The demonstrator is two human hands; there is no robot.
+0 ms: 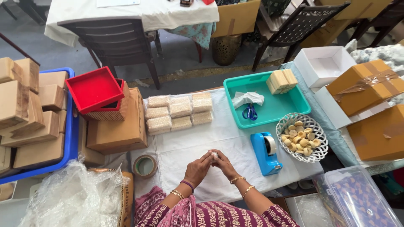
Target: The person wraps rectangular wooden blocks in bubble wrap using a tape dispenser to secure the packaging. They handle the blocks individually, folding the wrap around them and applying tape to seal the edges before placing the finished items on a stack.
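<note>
Over the white cloth point(185, 151) our left hand point(197, 168) and right hand point(224, 164) pinch a small white piece point(214, 156) together; we should keep fingertips tight. Beyond: tape dispenser point(265, 152), basket point(312, 156), wrapped packs point(179, 111), teal tray point(290, 103).

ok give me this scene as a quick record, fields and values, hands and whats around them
left hand: pinching a small white item together with the right
right hand: on the same item, fingertips meeting the left
surface: white cloth on the table
right of hands: blue tape dispenser, white basket of small pale round pieces
ahead: wrapped packs, teal tray with blue scissors
left: tape roll
</note>
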